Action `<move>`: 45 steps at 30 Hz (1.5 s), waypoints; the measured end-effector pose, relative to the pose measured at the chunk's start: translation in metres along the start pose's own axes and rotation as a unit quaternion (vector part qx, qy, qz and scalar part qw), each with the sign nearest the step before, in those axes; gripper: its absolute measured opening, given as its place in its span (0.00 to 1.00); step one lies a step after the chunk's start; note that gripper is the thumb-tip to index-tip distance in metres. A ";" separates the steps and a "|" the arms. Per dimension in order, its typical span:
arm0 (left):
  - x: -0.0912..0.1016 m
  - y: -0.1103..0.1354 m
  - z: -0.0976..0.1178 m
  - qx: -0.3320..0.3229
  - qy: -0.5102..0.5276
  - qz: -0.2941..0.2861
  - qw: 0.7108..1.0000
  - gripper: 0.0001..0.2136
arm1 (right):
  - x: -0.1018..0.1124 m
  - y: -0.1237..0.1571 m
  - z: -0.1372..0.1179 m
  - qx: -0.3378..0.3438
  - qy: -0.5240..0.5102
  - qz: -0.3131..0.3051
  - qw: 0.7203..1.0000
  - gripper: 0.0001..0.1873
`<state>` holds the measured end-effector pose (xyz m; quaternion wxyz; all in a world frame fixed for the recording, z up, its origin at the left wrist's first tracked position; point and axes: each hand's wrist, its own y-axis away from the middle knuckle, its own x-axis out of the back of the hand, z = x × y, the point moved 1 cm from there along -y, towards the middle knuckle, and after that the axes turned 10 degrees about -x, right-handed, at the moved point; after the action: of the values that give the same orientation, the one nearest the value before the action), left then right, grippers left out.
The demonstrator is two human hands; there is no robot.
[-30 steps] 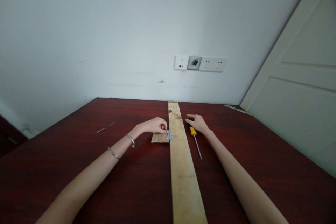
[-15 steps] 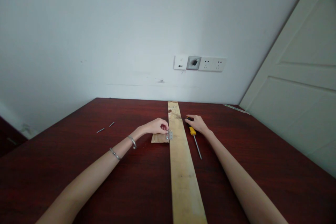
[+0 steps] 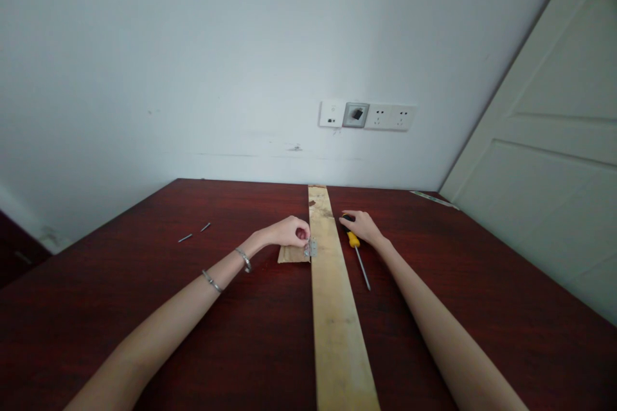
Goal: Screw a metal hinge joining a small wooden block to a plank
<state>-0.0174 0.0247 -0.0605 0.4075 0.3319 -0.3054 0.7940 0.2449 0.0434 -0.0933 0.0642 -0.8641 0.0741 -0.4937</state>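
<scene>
My left hand [image 3: 292, 232] is closed in a pinch at a metal hinge [image 3: 313, 248]; whatever is between the fingertips is too small to make out. The hinge spans a small piece of wood [image 3: 292, 255] and the left edge of a long wooden board [image 3: 337, 308]. On the right of the board, my right hand [image 3: 361, 225] is wrapped round the handle of a yellow and black screwdriver [image 3: 354, 240]. Its shaft lies toward me, low over the table, with the tip off the board.
Two screws [image 3: 186, 238] lie on the dark red table [image 3: 231, 347] at left. Against the back stands a white wall [image 3: 216, 64] with sockets [image 3: 390, 117]. A white panelled door [image 3: 554, 141] rises along the right, near a thin strip [image 3: 434, 200] on the table.
</scene>
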 end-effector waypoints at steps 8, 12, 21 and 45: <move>0.000 0.000 0.003 0.003 -0.024 -0.011 1.000 0.04 | -0.001 0.000 -0.001 -0.001 0.009 0.005 1.000 0.24; 0.002 0.000 0.004 0.004 -0.029 -0.011 1.000 0.03 | -0.001 -0.001 -0.001 -0.001 0.012 0.005 1.000 0.24; 0.003 0.001 0.000 0.016 0.013 0.008 1.000 0.04 | -0.001 -0.001 0.000 -0.001 0.011 0.006 1.000 0.23; 0.010 0.000 -0.015 0.011 0.078 0.092 0.993 0.05 | -0.003 -0.003 0.004 -0.005 0.017 0.000 1.000 0.24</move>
<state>-0.0255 0.0405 -0.0618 0.3520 0.2438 -0.2932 0.8548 0.2468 0.0473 -0.0970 0.0584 -0.8560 0.0779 -0.5078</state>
